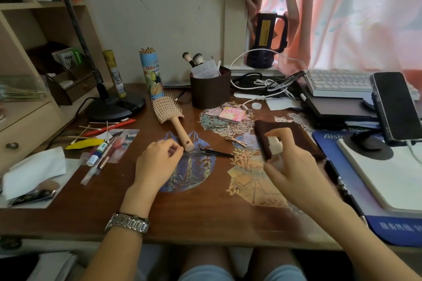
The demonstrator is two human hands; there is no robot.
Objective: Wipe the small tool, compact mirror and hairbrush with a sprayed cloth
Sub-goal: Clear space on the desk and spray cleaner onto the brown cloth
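Your right hand (294, 175) grips what looks like a light spray bottle (275, 146) over the soft cloth (296, 134); left hand (157, 162) curls loosely, holding nothing.

Glossy dark wooden desk (127, 203); pale matt wooden paddle hairbrush (173, 118) at centre; dark brown matt cloth (290, 134) to the right; shiny metal-link wristwatch (127, 223) at lower left.
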